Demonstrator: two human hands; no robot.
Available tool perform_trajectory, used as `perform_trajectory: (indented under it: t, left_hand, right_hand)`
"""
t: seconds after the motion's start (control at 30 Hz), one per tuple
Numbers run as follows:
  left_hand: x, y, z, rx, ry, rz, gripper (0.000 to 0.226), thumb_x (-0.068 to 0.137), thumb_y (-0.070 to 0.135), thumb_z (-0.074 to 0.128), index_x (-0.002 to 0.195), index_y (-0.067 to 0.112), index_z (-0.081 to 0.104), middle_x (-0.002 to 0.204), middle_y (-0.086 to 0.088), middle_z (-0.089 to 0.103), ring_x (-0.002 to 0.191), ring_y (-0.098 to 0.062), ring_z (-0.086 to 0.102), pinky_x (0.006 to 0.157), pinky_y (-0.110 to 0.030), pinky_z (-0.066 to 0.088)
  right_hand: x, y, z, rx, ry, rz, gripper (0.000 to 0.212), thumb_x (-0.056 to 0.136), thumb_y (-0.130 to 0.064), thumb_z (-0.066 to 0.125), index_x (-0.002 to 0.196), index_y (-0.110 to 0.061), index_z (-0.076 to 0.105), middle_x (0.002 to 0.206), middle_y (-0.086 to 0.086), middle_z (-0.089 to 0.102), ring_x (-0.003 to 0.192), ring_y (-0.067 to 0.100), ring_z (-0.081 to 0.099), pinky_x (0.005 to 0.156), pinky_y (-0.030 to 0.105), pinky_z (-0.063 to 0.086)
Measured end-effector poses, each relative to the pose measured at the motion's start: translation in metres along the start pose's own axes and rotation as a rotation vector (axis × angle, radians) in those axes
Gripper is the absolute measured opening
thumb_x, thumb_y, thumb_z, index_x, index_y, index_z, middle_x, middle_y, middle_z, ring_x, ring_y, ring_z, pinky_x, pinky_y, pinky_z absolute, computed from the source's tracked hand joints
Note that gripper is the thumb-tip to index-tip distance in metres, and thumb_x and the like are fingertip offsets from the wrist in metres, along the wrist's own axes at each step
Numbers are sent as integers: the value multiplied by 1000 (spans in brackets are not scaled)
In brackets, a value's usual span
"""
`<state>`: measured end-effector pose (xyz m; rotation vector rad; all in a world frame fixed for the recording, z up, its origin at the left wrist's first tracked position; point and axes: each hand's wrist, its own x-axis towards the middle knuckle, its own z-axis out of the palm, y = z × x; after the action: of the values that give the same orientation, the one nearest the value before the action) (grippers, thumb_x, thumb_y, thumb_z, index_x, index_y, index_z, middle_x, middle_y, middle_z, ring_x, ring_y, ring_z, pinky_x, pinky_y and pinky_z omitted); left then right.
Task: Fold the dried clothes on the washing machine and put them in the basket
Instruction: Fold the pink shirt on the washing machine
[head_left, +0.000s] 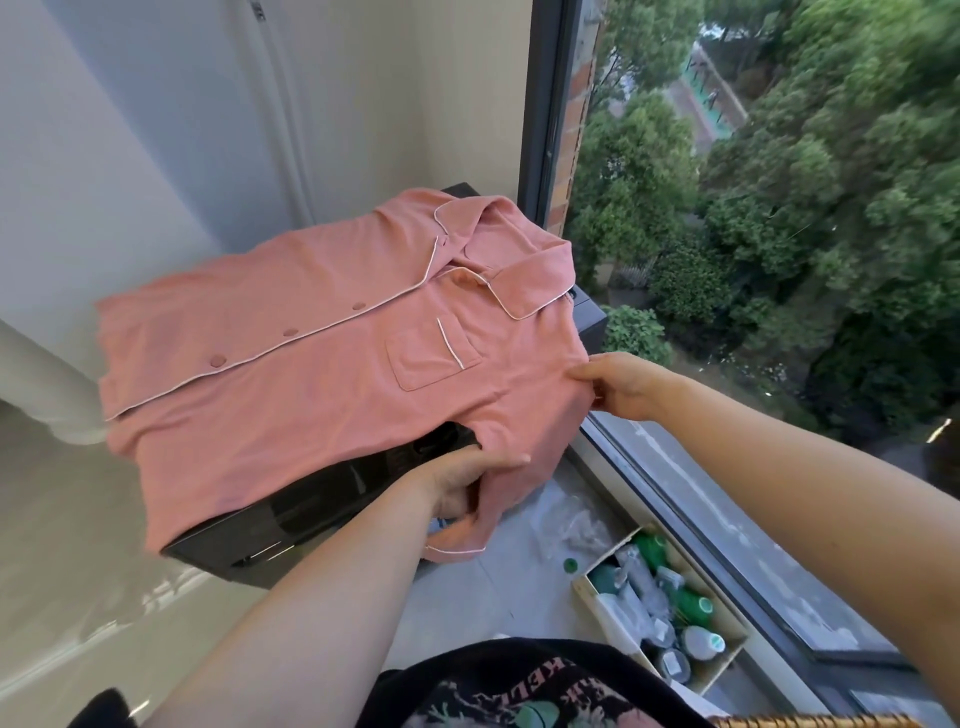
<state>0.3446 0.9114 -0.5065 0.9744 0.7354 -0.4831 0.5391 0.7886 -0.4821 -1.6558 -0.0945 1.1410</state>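
A pink pyjama shirt (291, 358) with white piping, buttons and a chest pocket lies spread front-up on the dark washing machine (311, 504). One sleeve hangs over the machine's near right corner. My left hand (467, 478) grips the sleeve where it leaves the body of the shirt. My right hand (621, 384) pinches the shirt's right edge at the shoulder, thumb on top. A woven basket rim (810, 721) shows at the bottom right edge.
A large window (779, 260) runs along the right, with trees far below. An open box of green and white bottles (670, 608) sits on the floor by the window frame. White walls stand behind and left of the machine.
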Motion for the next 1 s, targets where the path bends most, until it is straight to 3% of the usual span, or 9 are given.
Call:
perform_trajectory:
  t: [0.1, 0.2, 0.33, 0.43, 0.6, 0.67, 0.73, 0.9, 1.0]
  left_hand:
    - [-4, -3, -4, 61, -142, -15, 43, 66, 11, 76, 107, 7, 63, 100, -9, 68, 96, -22, 62, 91, -37, 49]
    - [-9, 0, -5, 86, -218, -26, 42, 64, 10, 72, 106, 11, 63, 93, -5, 72, 86, -18, 68, 76, -34, 55]
    - [-14, 2, -6, 192, -416, -124, 77, 39, 19, 94, 109, 11, 61, 102, -4, 72, 94, -16, 68, 85, -32, 55]
    - [-16, -1, -1, 218, -450, -157, 56, 64, 10, 78, 115, 12, 57, 107, -2, 70, 99, -15, 66, 97, -36, 48]
    - [-14, 10, 11, -5, -415, -25, 51, 46, 22, 91, 93, 9, 75, 88, -5, 73, 81, -17, 70, 75, -32, 57]
    - [-19, 18, 18, -90, -336, 32, 37, 68, 20, 76, 101, 6, 68, 82, -6, 71, 73, -18, 70, 67, -30, 57]
    - [-24, 28, 22, -214, -266, 89, 26, 83, 16, 54, 105, 4, 60, 79, -9, 70, 69, -19, 69, 62, -29, 58]
    - [-32, 48, 21, -370, -201, 223, 37, 81, 17, 55, 113, 0, 61, 103, -16, 65, 90, -24, 62, 94, -36, 44]
    - [-34, 57, 16, -454, -177, 254, 38, 92, 22, 46, 110, -7, 61, 97, -19, 69, 85, -28, 69, 94, -38, 45]
  right_hand:
    - [2, 0, 3, 160, 51, -93, 7, 94, -11, 56, 97, -6, 59, 90, 9, 59, 78, 20, 56, 74, 31, 48]
    - [3, 5, 3, 242, 113, -105, 7, 95, -13, 55, 92, -8, 58, 87, 9, 59, 75, 19, 57, 69, 30, 50]
    - [2, 4, -2, 342, 266, -133, 14, 92, -15, 62, 80, -10, 57, 82, 8, 58, 70, 18, 56, 61, 30, 52]
    - [-2, -8, -5, 402, 332, -160, 13, 94, -16, 59, 82, -9, 57, 74, 8, 58, 65, 19, 55, 58, 30, 51]
    - [-19, -5, -13, 203, 90, 38, 36, 101, -38, 38, 107, -5, 50, 84, 13, 67, 74, 25, 65, 71, 35, 50]
    - [-27, 9, -13, 139, -5, 129, 49, 101, -48, 30, 119, -6, 46, 90, 17, 70, 80, 28, 68, 79, 38, 50]
    - [-32, 26, -11, 113, -89, 191, 69, 98, -56, 24, 132, 2, 43, 125, 27, 57, 114, 38, 57, 99, 43, 43]
    - [-51, 45, -5, 175, -333, 169, 83, 81, -74, 24, 112, -7, 62, 113, 16, 66, 102, 27, 63, 89, 34, 40]
    - [-57, 42, -4, 49, -458, 87, 84, 66, -75, 59, 121, -12, 56, 123, 11, 60, 113, 19, 58, 96, 34, 33]
